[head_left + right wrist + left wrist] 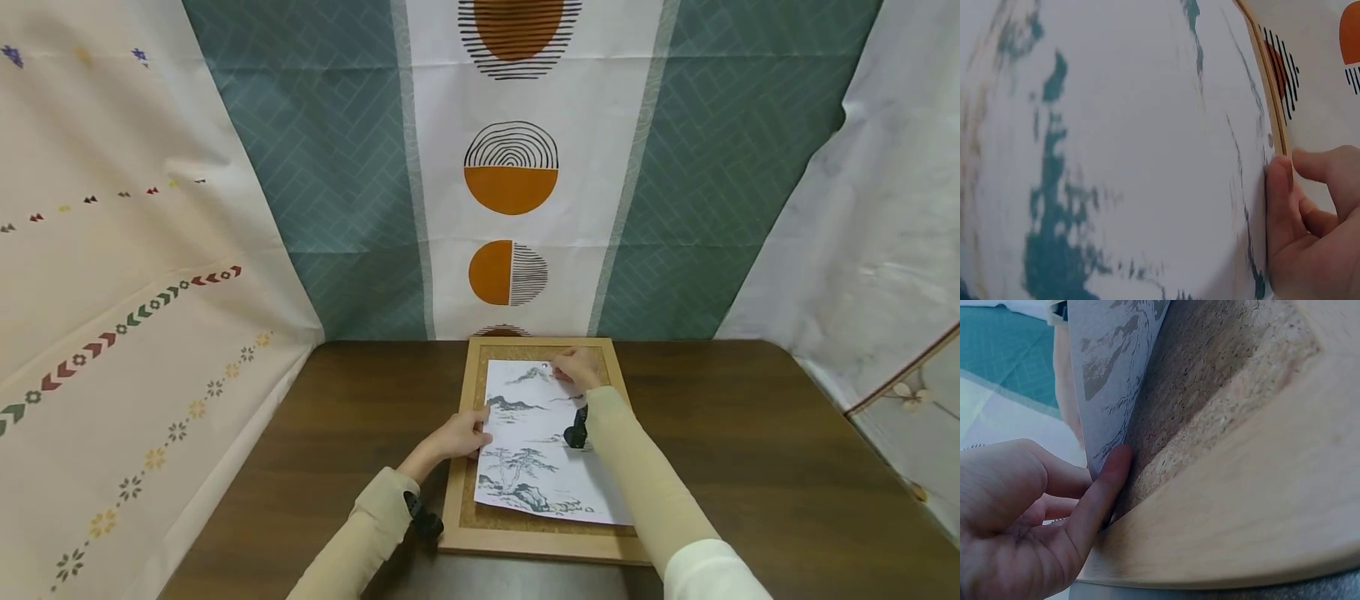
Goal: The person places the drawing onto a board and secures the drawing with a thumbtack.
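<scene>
A white sheet of paper (525, 425) printed with an ink landscape of mountains and trees lies over a framed cork board (510, 521). My left hand (461, 435) pinches the sheet's left edge. In the left wrist view that edge stands lifted from the cork (1210, 394), with the left thumb (1116, 465) against it. At the sheet's upper right is my right hand (579, 368), its fingers curled at the paper's edge. The right wrist view shows this hand (1316, 231) beside the wooden rim. A small round spot, perhaps a pin (1270, 140), shows near its fingertips.
The board lies on a dark brown wooden table (720, 450). Its far end reaches a patterned curtain (517, 275) behind the table. Pale cloths hang at the left (135, 292) and right (862, 250). Both wrists carry small black cameras.
</scene>
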`<state>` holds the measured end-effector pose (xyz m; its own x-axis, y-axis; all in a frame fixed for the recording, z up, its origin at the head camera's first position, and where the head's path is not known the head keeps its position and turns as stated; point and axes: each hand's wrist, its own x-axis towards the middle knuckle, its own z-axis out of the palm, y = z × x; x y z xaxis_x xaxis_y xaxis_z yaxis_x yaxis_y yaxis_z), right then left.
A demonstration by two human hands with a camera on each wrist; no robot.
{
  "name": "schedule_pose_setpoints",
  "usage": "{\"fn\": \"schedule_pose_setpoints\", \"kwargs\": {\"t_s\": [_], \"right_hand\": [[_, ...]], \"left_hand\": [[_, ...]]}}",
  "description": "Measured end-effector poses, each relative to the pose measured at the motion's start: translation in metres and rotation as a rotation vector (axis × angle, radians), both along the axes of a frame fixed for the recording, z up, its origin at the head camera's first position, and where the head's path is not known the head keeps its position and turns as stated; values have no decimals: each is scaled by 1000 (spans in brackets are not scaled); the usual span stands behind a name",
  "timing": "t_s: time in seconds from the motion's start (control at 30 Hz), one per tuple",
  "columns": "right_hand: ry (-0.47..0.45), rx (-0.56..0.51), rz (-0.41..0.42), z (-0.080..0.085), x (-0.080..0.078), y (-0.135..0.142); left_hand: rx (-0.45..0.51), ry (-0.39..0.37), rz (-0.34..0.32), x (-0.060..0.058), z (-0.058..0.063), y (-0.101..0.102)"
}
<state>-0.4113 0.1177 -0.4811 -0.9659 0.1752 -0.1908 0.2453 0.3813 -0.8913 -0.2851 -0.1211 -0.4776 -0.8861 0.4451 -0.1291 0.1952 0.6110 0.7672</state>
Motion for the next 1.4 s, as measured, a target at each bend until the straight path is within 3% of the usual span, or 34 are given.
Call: {"fn": "schedule_pose_setpoints", "kwargs": {"t_s": [0.13, 0.4, 0.57, 0.77, 0.93, 1.2, 1.4], "right_hand": [[39, 31, 7, -3, 1, 4], [38, 321, -27, 1, 3, 2], [36, 352, -30, 6, 5, -3], [22, 347, -33, 2, 7, -8], [15, 279, 14, -4, 5, -2], [-12, -41, 144, 0, 1, 17], [-23, -25, 201, 9, 6, 33]], "left_hand": [[8, -17, -3, -2, -4, 1], [43, -78, -3, -6, -8, 4], [63, -88, 12, -8, -4, 4], [78, -82, 19, -8, -1, 3], [51, -55, 32, -7, 3, -1], [97, -38, 63, -15, 6, -11], [118, 67, 56, -21, 5, -22]]}}
